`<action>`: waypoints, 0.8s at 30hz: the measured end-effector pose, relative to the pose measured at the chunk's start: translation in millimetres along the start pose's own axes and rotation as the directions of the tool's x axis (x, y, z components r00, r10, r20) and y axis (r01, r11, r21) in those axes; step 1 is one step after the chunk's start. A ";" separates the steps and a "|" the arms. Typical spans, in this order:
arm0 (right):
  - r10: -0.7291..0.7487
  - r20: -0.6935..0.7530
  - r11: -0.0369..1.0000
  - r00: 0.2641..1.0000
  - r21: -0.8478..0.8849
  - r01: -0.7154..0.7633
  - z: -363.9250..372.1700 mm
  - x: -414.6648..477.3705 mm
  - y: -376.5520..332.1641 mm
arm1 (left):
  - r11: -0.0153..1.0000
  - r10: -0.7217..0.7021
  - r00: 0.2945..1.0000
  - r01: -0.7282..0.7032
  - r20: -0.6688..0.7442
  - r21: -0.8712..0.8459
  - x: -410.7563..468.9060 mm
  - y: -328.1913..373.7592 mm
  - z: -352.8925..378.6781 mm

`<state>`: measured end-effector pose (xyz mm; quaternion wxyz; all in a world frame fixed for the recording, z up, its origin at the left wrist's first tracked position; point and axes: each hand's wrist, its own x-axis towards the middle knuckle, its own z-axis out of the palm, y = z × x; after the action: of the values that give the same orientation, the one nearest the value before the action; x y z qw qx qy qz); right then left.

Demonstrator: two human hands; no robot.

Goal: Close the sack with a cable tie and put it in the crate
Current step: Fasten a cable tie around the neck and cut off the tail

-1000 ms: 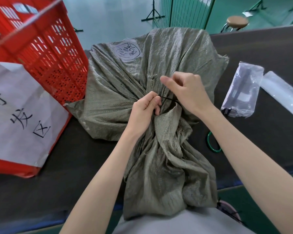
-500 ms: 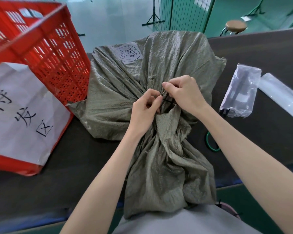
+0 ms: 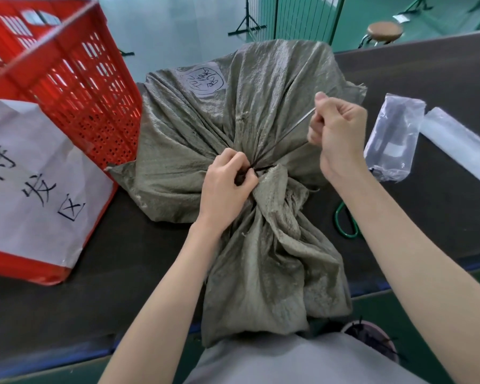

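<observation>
Drawn away from the sack's neck toward 2 o'clock since half a second earlier, the right hand (image 3: pixel 337 134) is clenched on the free tail of the cable tie (image 3: pixel 284 139), now stretched taut. At centre, the left hand (image 3: pixel 226 187) pinches the tie's head against the gathered neck. Grey-green sack (image 3: pixel 261 112) lies on the dark table (image 3: pixel 427 73), its loose mouth toward 6 o'clock. Red crate (image 3: pixel 75 79) stands at 10 o'clock; a clear plastic bag (image 3: pixel 394 139) lies at 3 o'clock.

Grey-green woven sack (image 3: pixel 263 112), black cable tie (image 3: pixel 288 134), red perforated crate (image 3: pixel 75 79), dark table (image 3: pixel 122 259).
</observation>
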<state>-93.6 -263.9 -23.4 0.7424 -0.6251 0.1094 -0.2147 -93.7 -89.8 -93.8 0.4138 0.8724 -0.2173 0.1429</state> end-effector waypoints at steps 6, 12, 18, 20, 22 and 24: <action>-0.060 -0.097 0.996 0.993 0.052 0.065 -14.1 2.2 -12.1 | 0.968 0.131 0.991 -0.136 0.037 0.209 -6.0 -8.5 1.1; -0.096 -0.137 0.991 0.986 0.080 0.108 -24.5 6.9 -21.1 | 0.953 0.164 0.985 -0.171 0.047 0.249 -6.3 -10.1 3.4; -0.140 -0.099 0.990 0.985 -0.041 0.137 -25.9 3.6 -28.3 | 0.978 0.081 0.996 -0.085 0.027 0.190 -9.5 -9.5 7.4; -0.149 -0.066 0.987 0.987 -0.063 0.145 -25.7 3.1 -31.2 | 0.982 0.046 0.999 -0.051 0.029 0.181 -12.5 -9.4 9.4; -0.152 -0.043 0.986 0.987 -0.081 0.148 -24.7 1.6 -31.9 | 0.981 0.025 0.999 -0.030 0.028 0.193 -14.3 -8.8 11.5; -0.154 -0.037 0.984 0.987 -0.094 0.150 -22.4 -0.8 -29.7 | 0.979 0.011 1.000 -0.016 0.028 0.204 -13.9 -7.5 13.5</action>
<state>-109.4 -287.1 1.2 0.6921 -0.6599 0.0874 -0.2791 -101.0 -92.5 -113.1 0.3180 0.9107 -0.2129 0.1556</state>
